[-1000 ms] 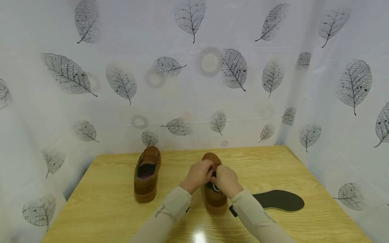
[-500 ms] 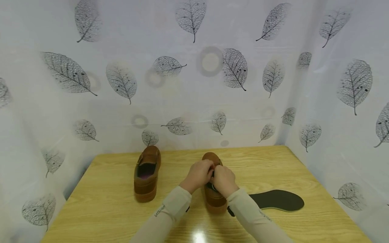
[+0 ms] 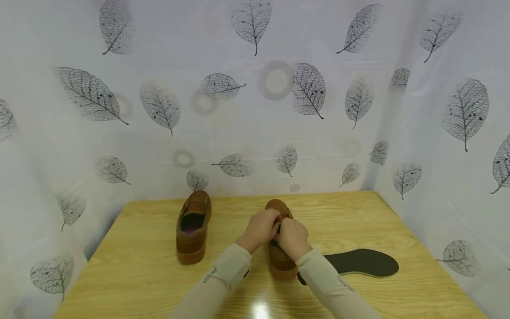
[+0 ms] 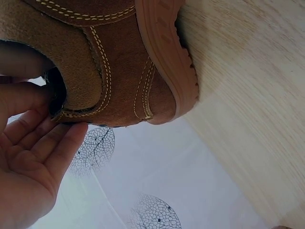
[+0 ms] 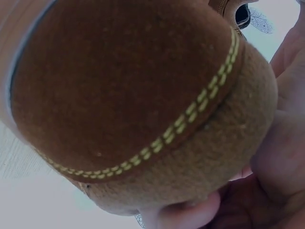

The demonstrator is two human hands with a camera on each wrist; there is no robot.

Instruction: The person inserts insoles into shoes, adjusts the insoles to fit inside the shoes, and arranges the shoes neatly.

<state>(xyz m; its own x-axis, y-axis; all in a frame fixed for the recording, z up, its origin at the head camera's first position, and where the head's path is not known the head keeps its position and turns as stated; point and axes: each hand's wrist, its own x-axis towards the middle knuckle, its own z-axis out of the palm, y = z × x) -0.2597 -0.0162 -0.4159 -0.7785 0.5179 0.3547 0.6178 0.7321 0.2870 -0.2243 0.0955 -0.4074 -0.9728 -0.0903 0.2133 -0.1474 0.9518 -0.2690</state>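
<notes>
A brown suede shoe [image 3: 283,264] with yellow stitching stands toe-away in the middle of the table. My left hand [image 3: 260,229] grips the edge of its opening from the left. The left wrist view shows thumb and fingers [image 4: 62,148] around that edge, fingertips on the upper. My right hand [image 3: 292,237] is curled at the opening from the right, knuckles close to the left hand. The shoe's heel [image 5: 133,90] fills the right wrist view, with fingertips [image 5: 190,212] at the collar. Both hands hide most of the shoe's inside.
A matching brown shoe [image 3: 193,241] stands to the left, its opening showing a purplish lining. To the right lies a dark insole [image 3: 362,261] with a pale green edge, partly behind the right sleeve. A leaf-printed curtain [image 3: 255,124] surrounds the wooden table [image 3: 151,283].
My right hand has shifted slightly left and closer to the left hand. A pale curved edge seen in the shoe's opening a second ago is now out of sight. The left hand stays in place.
</notes>
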